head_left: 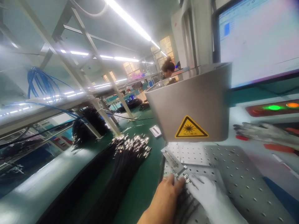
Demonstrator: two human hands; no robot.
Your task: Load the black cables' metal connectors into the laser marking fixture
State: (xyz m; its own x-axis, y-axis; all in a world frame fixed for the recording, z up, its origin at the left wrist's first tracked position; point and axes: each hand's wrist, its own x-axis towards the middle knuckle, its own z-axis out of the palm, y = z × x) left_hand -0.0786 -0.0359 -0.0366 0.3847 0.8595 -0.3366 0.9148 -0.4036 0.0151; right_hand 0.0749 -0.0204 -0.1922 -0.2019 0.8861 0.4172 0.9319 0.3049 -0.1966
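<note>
My bare left hand (pixel 163 197) is closed at the near end of a metal fixture (pixel 173 159), its thumb and forefinger pressed by several small metal connectors (pixel 187 178). Black cables (pixel 187 205) trail from these connectors, down between my hands. My right hand (pixel 207 193) wears a white glove; its fingers close on the connectors from the right. The fingertips partly hide the connector ends. Below both hands lies a perforated metal plate (pixel 243 180).
Ahead stands a grey metal housing (pixel 189 109) with a yellow laser warning sign (pixel 191 127). To the left, a bundle of black cables (pixel 119 177) lies on the green bench. At right are a monitor (pixel 259 43), lit buttons (pixel 274 107) and a glove (pixel 263 130). A person (pixel 168 69) is behind.
</note>
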